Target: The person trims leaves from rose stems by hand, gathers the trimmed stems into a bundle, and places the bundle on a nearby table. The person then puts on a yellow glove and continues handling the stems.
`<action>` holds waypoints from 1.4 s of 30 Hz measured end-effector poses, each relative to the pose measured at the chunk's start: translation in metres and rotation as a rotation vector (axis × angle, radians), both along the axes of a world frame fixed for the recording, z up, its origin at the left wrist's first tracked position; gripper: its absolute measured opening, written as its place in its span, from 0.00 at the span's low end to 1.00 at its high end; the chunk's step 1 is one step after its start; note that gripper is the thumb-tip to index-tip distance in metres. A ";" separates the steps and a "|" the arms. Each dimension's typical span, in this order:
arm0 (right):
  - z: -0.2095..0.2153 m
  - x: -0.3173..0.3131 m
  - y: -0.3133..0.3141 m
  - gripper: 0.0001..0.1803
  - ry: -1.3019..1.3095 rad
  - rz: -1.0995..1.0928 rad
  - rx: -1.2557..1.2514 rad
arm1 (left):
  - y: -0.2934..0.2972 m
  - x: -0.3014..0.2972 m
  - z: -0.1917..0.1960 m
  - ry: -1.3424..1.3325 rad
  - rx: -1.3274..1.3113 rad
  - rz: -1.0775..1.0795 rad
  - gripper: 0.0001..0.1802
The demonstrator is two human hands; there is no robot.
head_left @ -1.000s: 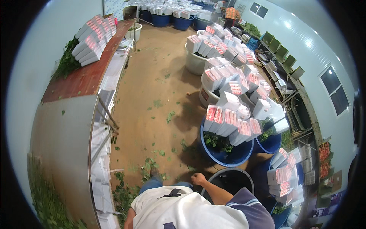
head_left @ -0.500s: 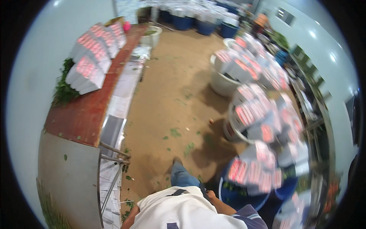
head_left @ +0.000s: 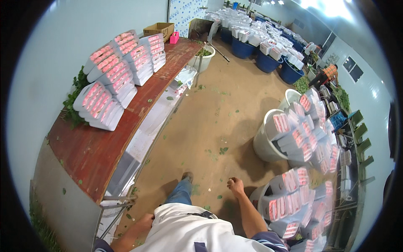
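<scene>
My right hand hangs over the floor in front of my apron, its fingers loosely curled with nothing seen in them. Low at the left edge of my white apron is my left hand; its fingers are mostly hidden. To the right of my right hand, pale tubs hold upright bundles of pink flowers in white wrapping. More wrapped pink flower bundles lie stacked on the red-brown table at the left, beyond reach of either hand.
Loose leaves lie on the brown floor. Blue tubs of wrapped bundles line the back. A cardboard box and a pink container sit on the table's far end. A person in orange bends at the far right, by dark racks.
My right hand has swung forward from beside my apron, and my left hand shows more. The view has shifted as I walk; the tubs on the right and the table appear nearer.
</scene>
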State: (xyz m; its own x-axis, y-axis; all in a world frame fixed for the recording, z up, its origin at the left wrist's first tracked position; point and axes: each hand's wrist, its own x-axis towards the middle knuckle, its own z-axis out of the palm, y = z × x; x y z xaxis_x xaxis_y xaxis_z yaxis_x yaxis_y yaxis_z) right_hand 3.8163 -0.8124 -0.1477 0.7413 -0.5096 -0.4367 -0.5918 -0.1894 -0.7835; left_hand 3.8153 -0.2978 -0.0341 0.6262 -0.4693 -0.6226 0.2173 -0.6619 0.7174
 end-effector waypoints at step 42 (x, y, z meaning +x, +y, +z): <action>0.052 0.911 -0.259 0.13 -0.083 0.712 0.151 | -0.385 0.753 -0.019 -0.556 0.262 0.798 0.12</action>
